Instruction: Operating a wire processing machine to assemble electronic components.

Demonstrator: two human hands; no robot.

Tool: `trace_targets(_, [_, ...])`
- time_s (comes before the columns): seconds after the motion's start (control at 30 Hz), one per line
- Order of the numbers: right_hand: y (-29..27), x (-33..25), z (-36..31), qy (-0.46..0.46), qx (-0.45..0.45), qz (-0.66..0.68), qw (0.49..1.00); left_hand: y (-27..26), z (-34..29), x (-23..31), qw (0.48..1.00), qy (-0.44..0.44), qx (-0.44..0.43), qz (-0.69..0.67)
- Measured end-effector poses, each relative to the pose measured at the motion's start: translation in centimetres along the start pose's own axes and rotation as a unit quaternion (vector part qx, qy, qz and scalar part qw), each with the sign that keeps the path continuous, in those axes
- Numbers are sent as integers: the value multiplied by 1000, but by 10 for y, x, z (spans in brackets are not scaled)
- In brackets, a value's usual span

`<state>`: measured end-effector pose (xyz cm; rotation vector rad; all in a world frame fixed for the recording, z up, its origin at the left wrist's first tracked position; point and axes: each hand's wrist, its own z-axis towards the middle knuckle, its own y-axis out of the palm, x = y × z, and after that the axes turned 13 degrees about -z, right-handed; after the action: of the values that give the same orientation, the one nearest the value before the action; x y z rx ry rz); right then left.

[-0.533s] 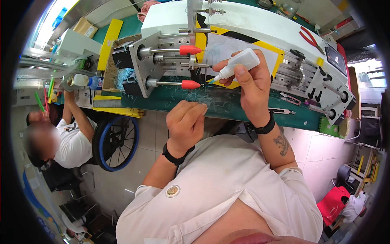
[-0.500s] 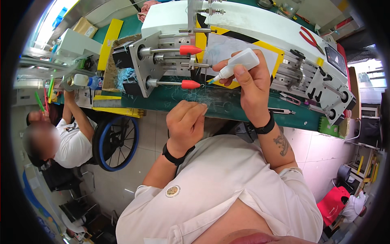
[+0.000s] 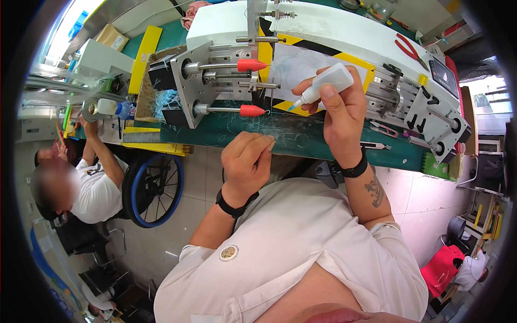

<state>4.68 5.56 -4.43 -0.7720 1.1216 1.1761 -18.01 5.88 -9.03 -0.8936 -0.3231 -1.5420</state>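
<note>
You can't tell whether your left hand (image 3: 245, 164) pinches anything (too small); near nine o'clock, a co-worker's head (image 3: 55, 185) is blurred.

Colour Crowds the Edges

On the left, a co-worker (image 3: 99, 196) in white is beside a blue-rimmed wheel (image 3: 154, 189). Above, a yellow bar (image 3: 145, 55) slants near a tan box (image 3: 112, 37); a pink cloth (image 3: 192, 14) lies farther along. At upper right rest pliers (image 3: 412, 51) (red-handled, legs spread). Lower right shows a red bag (image 3: 441, 269).

Workshop | green workbench (image 3: 215, 137) | spindled machine (image 3: 186, 91) | red-handled pliers (image 3: 406, 43) | thread scraps (image 3: 167, 100)
</note>
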Motion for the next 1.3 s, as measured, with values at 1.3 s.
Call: trace_targets(1.3, [-489, -68, -135, -1, 399, -539, 742, 128, 21, -1, 963, -71, -254, 52])
